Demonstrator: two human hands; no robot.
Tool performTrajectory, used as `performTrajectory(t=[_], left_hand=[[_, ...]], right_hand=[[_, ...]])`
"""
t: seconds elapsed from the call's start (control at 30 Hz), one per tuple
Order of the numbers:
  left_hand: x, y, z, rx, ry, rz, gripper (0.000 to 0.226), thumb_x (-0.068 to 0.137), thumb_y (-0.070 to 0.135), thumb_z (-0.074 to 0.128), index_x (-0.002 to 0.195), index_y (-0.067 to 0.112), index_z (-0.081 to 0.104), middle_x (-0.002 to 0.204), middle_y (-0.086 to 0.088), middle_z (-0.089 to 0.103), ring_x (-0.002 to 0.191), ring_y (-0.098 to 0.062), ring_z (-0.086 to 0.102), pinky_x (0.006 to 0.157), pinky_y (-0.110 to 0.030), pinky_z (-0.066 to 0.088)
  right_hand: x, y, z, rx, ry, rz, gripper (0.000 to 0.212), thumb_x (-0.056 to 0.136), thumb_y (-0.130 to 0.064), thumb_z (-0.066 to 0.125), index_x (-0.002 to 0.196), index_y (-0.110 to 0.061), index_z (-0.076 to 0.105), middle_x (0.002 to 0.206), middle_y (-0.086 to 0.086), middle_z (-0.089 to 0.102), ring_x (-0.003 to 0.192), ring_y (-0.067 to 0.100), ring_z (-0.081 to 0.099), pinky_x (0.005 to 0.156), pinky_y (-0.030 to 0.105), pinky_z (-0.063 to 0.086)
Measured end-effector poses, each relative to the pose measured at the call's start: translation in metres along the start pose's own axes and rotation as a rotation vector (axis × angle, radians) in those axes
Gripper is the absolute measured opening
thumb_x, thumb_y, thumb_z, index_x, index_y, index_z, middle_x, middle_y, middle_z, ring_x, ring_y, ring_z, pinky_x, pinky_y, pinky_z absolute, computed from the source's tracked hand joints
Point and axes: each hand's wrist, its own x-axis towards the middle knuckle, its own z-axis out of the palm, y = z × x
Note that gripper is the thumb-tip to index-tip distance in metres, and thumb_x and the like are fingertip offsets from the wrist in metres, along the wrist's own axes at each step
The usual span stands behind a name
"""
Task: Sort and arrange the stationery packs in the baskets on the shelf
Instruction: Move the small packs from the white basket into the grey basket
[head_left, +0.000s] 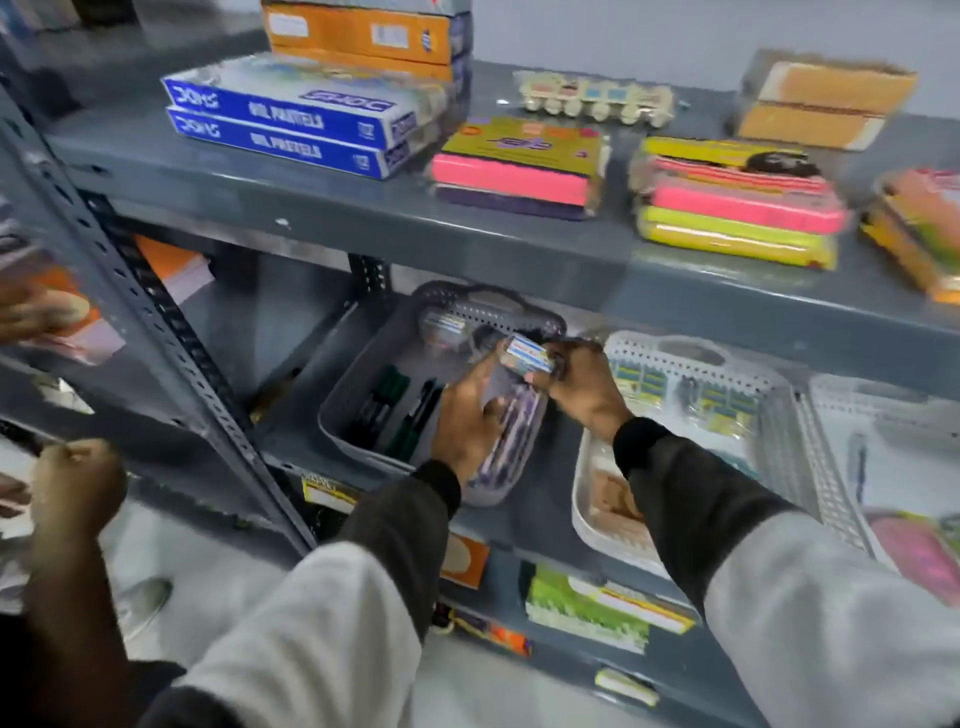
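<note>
A clear pack of purple pens (511, 431) is held over the right end of the grey basket (363, 384) on the middle shelf. My left hand (465, 421) grips its lower part. My right hand (582, 384) pinches its white label end at the top. Dark green and black pens lie in the grey basket's left half, and another labelled pack lies at its back. To the right stands a white basket (691, 358) with yellow-green packs, partly hidden by my right forearm.
Another white basket (852, 415) stands at the far right. The top shelf (322, 218) carries blue boxes (291, 117), orange boxes and sticky-note packs (737, 208). A slotted upright post (156, 322) stands left. Another person's hand (78, 483) is at the lower left.
</note>
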Motion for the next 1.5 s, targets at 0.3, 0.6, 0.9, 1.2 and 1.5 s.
performTrajectory(t=[0.3, 0.6, 0.9, 1.2, 1.5], left_hand=[[0.052, -0.038, -0.003, -0.101, 0.022, -0.138, 0.035, 0.084, -0.004, 0.048, 0.064, 0.023, 0.036, 0.07, 0.005, 0.038, 0.077, -0.02, 0.034, 0.061, -0.029, 0.033], [0.126, -0.04, 0.007, -0.034, -0.051, -0.194, 0.029, 0.082, -0.015, 0.04, 0.063, 0.006, 0.045, 0.068, -0.006, 0.032, 0.09, -0.014, 0.027, 0.054, -0.023, 0.026], [0.14, -0.054, 0.03, -0.07, -0.108, -0.269, 0.011, 0.072, 0.0, 0.046, 0.07, 0.011, 0.048, 0.073, -0.007, 0.047, 0.074, -0.019, 0.042, 0.063, -0.034, 0.033], [0.133, -0.058, 0.031, -0.107, -0.094, -0.281, 0.058, 0.082, -0.015, 0.039, 0.132, 0.01, 0.057, 0.122, -0.016, 0.066, 0.113, -0.034, 0.062, 0.101, -0.045, 0.051], [0.117, -0.05, 0.026, -0.151, -0.096, -0.345, 0.035, 0.091, -0.006, 0.042, 0.117, 0.005, 0.063, 0.115, -0.01, 0.066, 0.112, -0.035, 0.061, 0.102, -0.044, 0.051]], right_hand=[[0.067, 0.004, 0.041, -0.05, -0.008, 0.018, 0.031, 0.072, -0.011, 0.072, 0.103, -0.008, 0.073, 0.096, 0.002, 0.07, 0.094, 0.014, 0.063, 0.073, 0.011, 0.051], [0.096, 0.024, 0.062, -0.149, -0.016, 0.053, 0.032, 0.079, -0.017, 0.065, 0.109, -0.009, 0.069, 0.109, 0.015, 0.072, 0.103, 0.028, 0.067, 0.093, 0.039, 0.053], [0.091, 0.019, 0.064, -0.225, -0.105, 0.041, 0.031, 0.078, -0.022, 0.071, 0.107, -0.011, 0.067, 0.105, 0.012, 0.073, 0.094, 0.026, 0.069, 0.079, 0.027, 0.052], [0.098, 0.021, 0.068, -0.289, -0.118, 0.033, 0.042, 0.079, -0.02, 0.073, 0.12, -0.014, 0.062, 0.111, 0.01, 0.072, 0.098, 0.025, 0.068, 0.08, 0.019, 0.043], [0.103, 0.018, 0.064, -0.309, -0.214, 0.031, 0.043, 0.083, -0.007, 0.069, 0.125, -0.01, 0.06, 0.119, 0.008, 0.068, 0.097, 0.015, 0.059, 0.09, 0.017, 0.04]])
